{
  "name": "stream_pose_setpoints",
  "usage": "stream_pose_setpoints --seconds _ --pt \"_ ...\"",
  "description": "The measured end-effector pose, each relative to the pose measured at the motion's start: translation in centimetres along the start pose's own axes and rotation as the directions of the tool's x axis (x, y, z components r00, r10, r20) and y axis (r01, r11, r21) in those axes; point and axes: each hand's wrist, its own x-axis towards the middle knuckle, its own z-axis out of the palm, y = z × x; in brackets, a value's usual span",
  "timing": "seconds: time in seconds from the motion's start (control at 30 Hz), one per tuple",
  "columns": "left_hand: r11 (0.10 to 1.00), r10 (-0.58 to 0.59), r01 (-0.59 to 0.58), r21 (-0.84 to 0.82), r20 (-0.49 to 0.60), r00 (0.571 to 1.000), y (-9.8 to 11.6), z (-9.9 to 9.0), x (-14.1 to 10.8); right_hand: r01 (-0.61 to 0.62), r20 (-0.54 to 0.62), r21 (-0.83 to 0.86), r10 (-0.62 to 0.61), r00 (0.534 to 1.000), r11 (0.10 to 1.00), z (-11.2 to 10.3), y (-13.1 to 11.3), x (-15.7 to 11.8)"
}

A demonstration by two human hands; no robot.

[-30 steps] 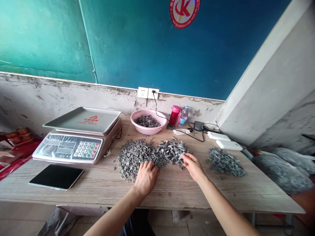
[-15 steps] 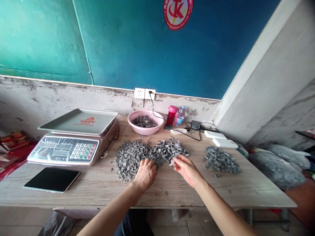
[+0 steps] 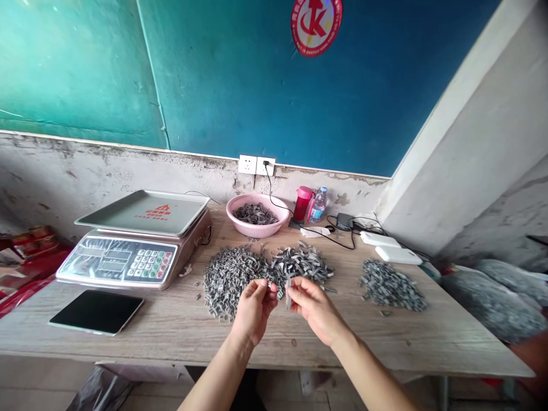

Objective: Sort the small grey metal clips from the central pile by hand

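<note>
My right hand pinches a short flat grey strip, held upright over the front of the table. Close beside it on the left, my left hand is closed, thumb against fingers, on a small piece too tiny to name. A heap of small grey clip-like pieces lies left of and behind my left hand. Behind my right hand is a pile of longer curved grey strips, touching that heap. Farther right sits a separate pile of grey pieces.
A scale and a dark tablet occupy the left side. At the back stand a pink basket of dark strips, a red cup and a water bottle. White power banks and black cables lie at the back right.
My left hand has lifted off the small-piece heap and turned, now pinching. My right hand has moved left and slightly down with its strip, close to my left hand. The view has shifted slightly.
</note>
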Motion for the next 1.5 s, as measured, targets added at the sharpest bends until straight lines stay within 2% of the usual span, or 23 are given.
stream_pose_setpoints --seconds 0.03,0.1,0.2,0.3,0.43,0.7,0.9,1.0,1.1,1.3,1.37,1.43,1.5 --pt "0.992 -0.043 0.043 -0.12 0.003 0.999 0.2 0.2 -0.5 0.011 0.026 -0.022 -0.01 1.0 1.0 0.4 -0.2 -0.1" --pt "0.971 -0.074 0.077 -0.225 0.024 0.997 0.6 0.3 -1.2 0.014 0.075 -0.053 -0.01 0.997 0.999 1.3 -0.5 -0.4" --pt "0.964 -0.061 0.073 -0.257 0.054 0.997 0.9 0.1 -1.8 -0.022 0.115 -0.056 0.029 0.993 0.998 2.3 -1.0 -0.8" --pt "0.969 -0.03 0.043 -0.244 0.059 0.998 1.0 -0.1 -2.2 -0.045 0.095 -0.037 0.048 0.994 0.998 3.1 -1.0 -1.0" --pt "0.979 0.025 -0.012 -0.203 0.059 0.998 1.0 -0.4 -2.6 -0.027 0.077 -0.045 0.03 0.997 0.999 3.5 -0.7 -1.0" --pt "0.993 0.078 -0.07 -0.093 0.093 0.993 0.9 -0.7 -2.9 -0.111 0.032 -0.008 0.111 0.993 0.994 3.4 -0.7 -1.2" --pt "0.959 0.19 -0.218 0.18 0.16 0.969 1.3 -1.3 -3.1 -0.041 0.018 -0.085 0.043 0.999 0.996 2.9 -0.6 -1.6" --pt "0.948 0.149 -0.209 0.239 0.245 0.958 2.0 -1.7 -3.2 0.024 0.092 -0.198 -0.005 0.996 0.98 2.5 -0.8 -1.8" --pt "0.945 0.103 -0.195 0.262 0.326 0.94 2.8 -1.8 -3.3 0.052 0.139 -0.238 -0.019 0.99 0.97 2.2 -0.8 -2.0" --pt "0.917 0.111 -0.25 0.312 0.404 0.908 3.3 -1.5 -3.5 0.067 0.116 -0.226 -0.041 0.992 0.972 2.7 -0.8 -2.0" --pt "0.905 0.115 -0.264 0.333 0.406 0.907 3.2 -1.5 -3.5 0.106 0.117 -0.261 -0.077 0.99 0.96 2.7 -0.9 -2.0" --pt "0.889 0.111 -0.273 0.367 0.406 0.907 3.0 -1.6 -3.6 0.157 0.092 -0.309 -0.135 0.987 0.938 2.7 -1.0 -2.0" --pt "0.866 0.117 -0.297 0.402 0.414 0.903 2.7 -1.6 -3.7 0.153 0.038 -0.317 -0.148 0.988 0.936 2.6 -1.2 -2.0"
